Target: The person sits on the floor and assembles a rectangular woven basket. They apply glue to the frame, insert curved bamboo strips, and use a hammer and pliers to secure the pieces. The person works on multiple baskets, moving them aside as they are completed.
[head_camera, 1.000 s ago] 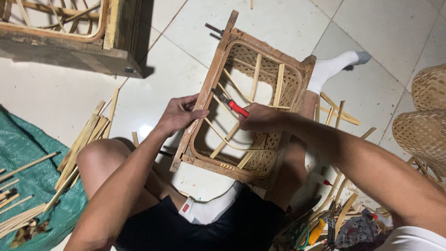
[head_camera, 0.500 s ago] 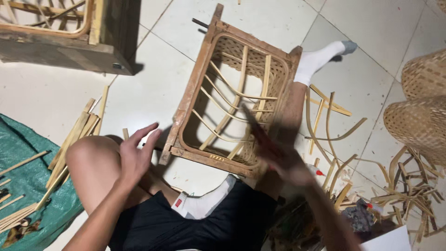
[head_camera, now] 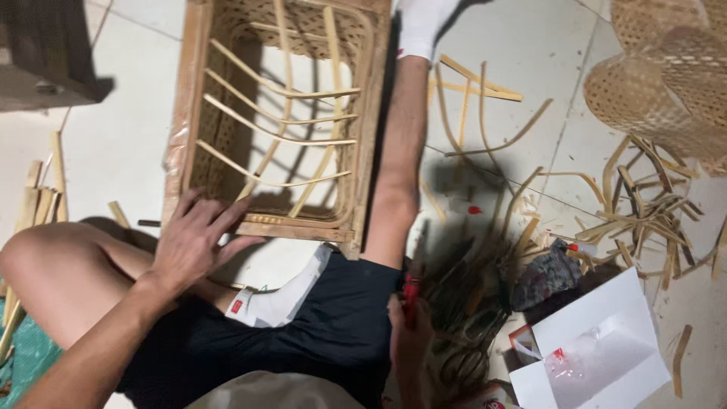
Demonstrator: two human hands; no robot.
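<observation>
A rectangular wooden frame (head_camera: 269, 227) with woven cane sides and thin curved bamboo strips (head_camera: 280, 140) across its opening lies on the tiled floor between my legs. My left hand (head_camera: 193, 242) rests flat on its near left corner, fingers spread, gripping nothing. My right hand (head_camera: 409, 341) is low by my right hip, away from the frame, closed around a red-handled tool (head_camera: 410, 291) beside a dark heap of cut strips. My right leg in a white sock (head_camera: 420, 26) stretches along the frame's right side.
Woven baskets (head_camera: 659, 83) stand at the top right, with loose bamboo strips (head_camera: 636, 212) scattered below them. A white sheet with a plastic bag (head_camera: 591, 348) and scissors (head_camera: 462, 363) lie at the lower right. A dark wooden crate (head_camera: 45, 53) is top left, more strips (head_camera: 38, 204) at left.
My right hand has left the frame and come down to my right hip with the red-handled tool. My left hand went off the frame, then back onto its near corner.
</observation>
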